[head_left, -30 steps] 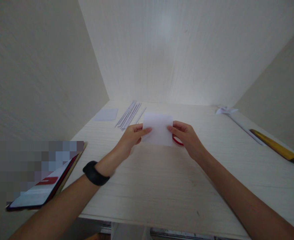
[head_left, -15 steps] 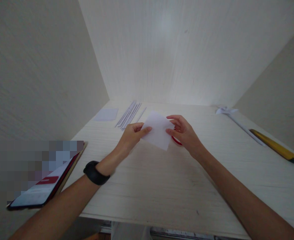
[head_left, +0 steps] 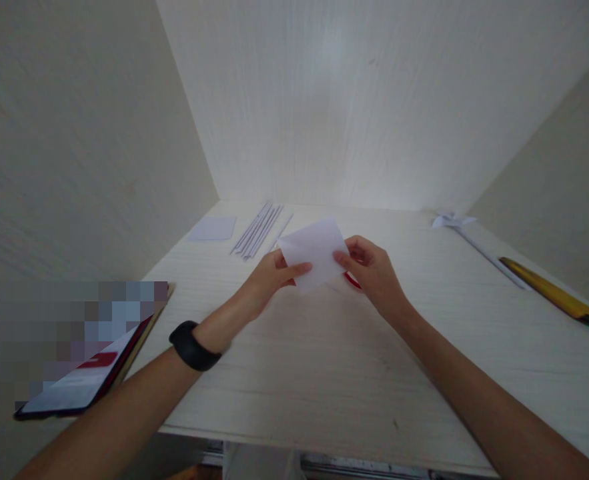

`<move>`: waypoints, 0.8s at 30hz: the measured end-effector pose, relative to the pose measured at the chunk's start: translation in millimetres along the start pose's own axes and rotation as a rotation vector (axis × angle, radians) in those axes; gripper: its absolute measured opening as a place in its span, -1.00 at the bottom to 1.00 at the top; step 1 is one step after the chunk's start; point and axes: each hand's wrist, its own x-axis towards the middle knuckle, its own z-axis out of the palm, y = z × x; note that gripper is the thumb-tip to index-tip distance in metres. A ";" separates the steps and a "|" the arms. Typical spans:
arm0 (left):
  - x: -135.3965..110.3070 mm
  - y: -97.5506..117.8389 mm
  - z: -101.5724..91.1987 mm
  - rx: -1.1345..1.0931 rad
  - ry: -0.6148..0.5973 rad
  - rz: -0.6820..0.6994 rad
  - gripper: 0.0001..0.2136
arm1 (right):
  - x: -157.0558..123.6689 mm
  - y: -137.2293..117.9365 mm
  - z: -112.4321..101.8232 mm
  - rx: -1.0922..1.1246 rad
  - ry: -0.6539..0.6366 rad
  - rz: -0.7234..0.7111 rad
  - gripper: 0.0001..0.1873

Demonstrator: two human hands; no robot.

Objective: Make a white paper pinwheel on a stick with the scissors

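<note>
A white square of paper (head_left: 317, 250) is held up above the table between both hands. My left hand (head_left: 269, 277) pinches its lower left side, thumb on top and fingers behind. On the right edge, my right hand (head_left: 371, 267) grips it between thumb and fingers. Part of a red ring-shaped thing (head_left: 352, 281) shows on the table below the paper; my right hand and the sheet hide the rest of it.
Several thin white paper sticks (head_left: 258, 230) lie behind my left hand, beside a stack of white paper (head_left: 213, 229). At right are a paper pinwheel (head_left: 453, 221) on a stick and a yellow-and-black utility knife (head_left: 551, 291). A tablet (head_left: 69, 390) leans at left.
The paper has turned between my hands, its upper corner swinging to the right. My left hand's thumb has shifted to the lower left part of the sheet.
</note>
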 end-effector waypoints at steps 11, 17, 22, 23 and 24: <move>1.6 1.2 -4.9 0.204 -0.100 -0.020 -0.74 | 0.2 -5.6 -1.6 0.050 -0.099 0.068 -0.76; -0.1 0.9 -6.1 -0.022 -0.170 -0.096 -0.66 | -1.2 -6.1 1.1 0.236 0.006 0.158 -0.73; -2.7 1.6 -4.9 -0.114 -0.192 -0.075 -0.62 | -2.4 -6.1 3.4 0.371 0.086 0.158 -0.70; -3.1 1.3 -3.7 -0.125 -0.181 -0.070 -0.63 | -2.8 -6.5 4.0 0.383 0.091 0.155 -0.71; -3.5 0.9 -2.4 -0.136 -0.167 -0.068 -0.63 | -3.3 -6.9 4.6 0.389 0.093 0.152 -0.72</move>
